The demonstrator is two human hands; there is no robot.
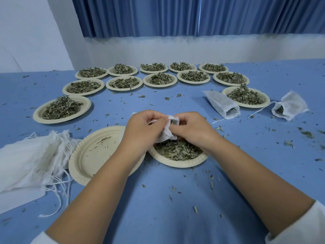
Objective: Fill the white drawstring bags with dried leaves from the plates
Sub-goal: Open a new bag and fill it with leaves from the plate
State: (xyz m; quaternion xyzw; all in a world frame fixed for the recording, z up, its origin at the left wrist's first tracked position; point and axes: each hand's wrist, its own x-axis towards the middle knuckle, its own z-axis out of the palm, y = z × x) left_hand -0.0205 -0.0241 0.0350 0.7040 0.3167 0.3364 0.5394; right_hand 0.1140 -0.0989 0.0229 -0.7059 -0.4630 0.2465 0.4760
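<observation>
Blue table [175,217], fourteen plates [37,115], two filled bags [220,103], one held bag [166,136].

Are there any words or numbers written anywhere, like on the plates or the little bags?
None: no words, numbers or labels can be read anywhere.
The plates, the held bag, the filled bags, the blue table and the curtain are all plain.

White sleeves [302,224] (one per arm); bare forearms [98,191]
</observation>
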